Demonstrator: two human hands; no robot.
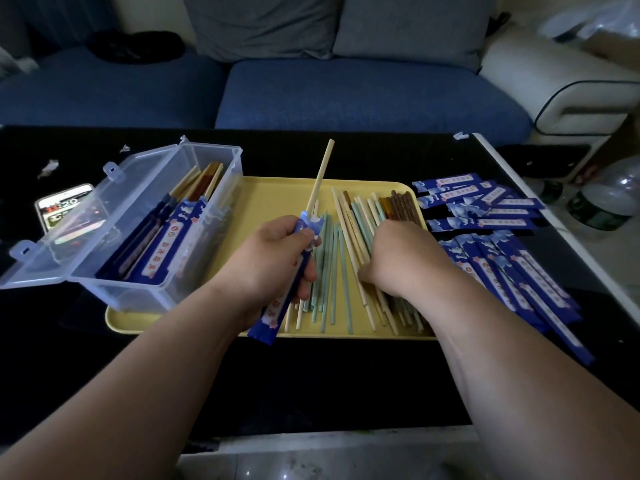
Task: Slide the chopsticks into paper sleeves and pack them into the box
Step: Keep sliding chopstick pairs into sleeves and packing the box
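Observation:
My left hand grips a blue paper sleeve over the yellow tray. A pale wooden chopstick sticks out of the sleeve's top, pointing away from me. My right hand lies palm down on the pile of loose chopsticks, which are wooden, mint green and brown; its fingers are hidden, so its grasp is unclear. The clear plastic box stands open at the tray's left end with several sleeved chopsticks inside.
Several empty blue sleeves lie on the black table to the right of the tray. A phone lies behind the box lid on the left. Water bottles stand off the table's right edge. A blue sofa runs behind.

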